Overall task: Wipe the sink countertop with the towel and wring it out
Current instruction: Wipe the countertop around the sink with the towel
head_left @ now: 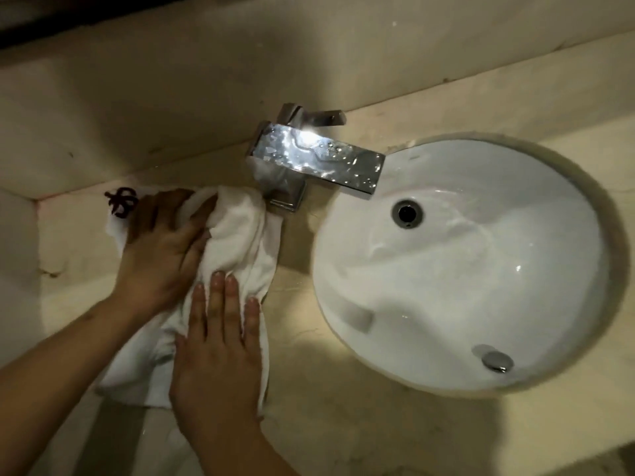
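Head view, single frame.

- Tabletop (347,427): beige stone, running from the left edge to the lower right. Wet sheen in the lower middle.
- Towel (240,235): white, bunched and creased, lying on the tabletop in the left-centre of the frame. It sits left of the basin, and its upper right fold touches the base of the faucet. A dark red mark (122,202) shows at its upper left corner.
- Left hand (161,245): upper of the two, forearm entering from the lower left. It lies back up on the upper part of the towel with the fingers spread and fairly straight, pressing down. A fold of cloth rises beside the thumb. No closed grasp can be seen.
- Right hand (216,359): lower centre-left, forearm entering from the bottom edge. The palm is flat on the lower part of the towel. The fingers are straight, close together and pointing toward the top of the frame. It presses the cloth and does not grip it.
- Faucet (316,159): chrome, square-bodied, at upper centre and spotted with droplets. Its spout reaches right, over the basin edge.
- Sink basin (481,286): white, round, set into the tabletop on the right half of the frame, inner wall wet. A chrome-ringed hole (407,211) lies below the spout tip. A round chrome cap (496,360) sits at lower right inside the bowl.
- Wall (206,97): beige, behind the faucet, across the top.
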The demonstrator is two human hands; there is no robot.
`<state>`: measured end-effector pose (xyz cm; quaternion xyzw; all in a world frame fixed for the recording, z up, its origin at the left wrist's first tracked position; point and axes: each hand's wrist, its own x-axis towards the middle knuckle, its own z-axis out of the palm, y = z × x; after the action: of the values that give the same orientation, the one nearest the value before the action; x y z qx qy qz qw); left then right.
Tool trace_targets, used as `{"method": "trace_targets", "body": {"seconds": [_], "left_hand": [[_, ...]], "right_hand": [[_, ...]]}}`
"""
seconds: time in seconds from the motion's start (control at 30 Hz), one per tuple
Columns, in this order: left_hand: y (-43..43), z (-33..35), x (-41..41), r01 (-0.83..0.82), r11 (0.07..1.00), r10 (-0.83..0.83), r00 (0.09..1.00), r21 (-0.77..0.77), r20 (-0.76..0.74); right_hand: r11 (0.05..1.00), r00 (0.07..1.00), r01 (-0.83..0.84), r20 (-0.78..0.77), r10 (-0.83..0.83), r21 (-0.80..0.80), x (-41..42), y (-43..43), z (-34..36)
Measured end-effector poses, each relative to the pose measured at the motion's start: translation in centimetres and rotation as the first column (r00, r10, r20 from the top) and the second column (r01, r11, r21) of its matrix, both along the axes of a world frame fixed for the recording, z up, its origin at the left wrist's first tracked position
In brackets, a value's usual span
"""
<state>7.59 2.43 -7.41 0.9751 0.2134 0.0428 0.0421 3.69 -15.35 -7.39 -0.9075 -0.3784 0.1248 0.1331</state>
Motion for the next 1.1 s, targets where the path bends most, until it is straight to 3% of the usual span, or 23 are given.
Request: {"method": "trace_targets", "body": {"seconds": [0.3,0.57,0.8,0.93,1.1], "left_hand": [[-10.8,0.1,2.4,-0.038,0.999,0.037,0.997,0.011,0.074],[-11.3,-0.2,2.0,-0.095,0.995,0.094,0.993,0.016,0.074],[-8.6,0.5,-4.6,-0.338,0.937,0.344,0.936,-0.087,0.075],[-6.9,1.3,-11.2,-0.434,0.889,0.444,0.895,-0.142,0.042],[-7.5,1.7,-16.0,-0.518,0.839,0.526,0.85,-0.168,0.009]], "right_hand": [[0.999,0.998,0.041,0.052,-0.041,0.005,2.2,-10.0,-0.2],[1.0,1.0,0.006,0.022,-0.007,0.027,3.0,-10.9,0.4],[0.959,0.963,-0.26,-0.05,0.266,0.111,0.7,-8.6,0.3],[0.908,0.908,-0.413,-0.042,0.416,0.07,-3.8,-6.6,0.2],[0.892,0.892,-0.451,0.0,0.452,-0.006,-8.9,-6.0,1.1]]}}
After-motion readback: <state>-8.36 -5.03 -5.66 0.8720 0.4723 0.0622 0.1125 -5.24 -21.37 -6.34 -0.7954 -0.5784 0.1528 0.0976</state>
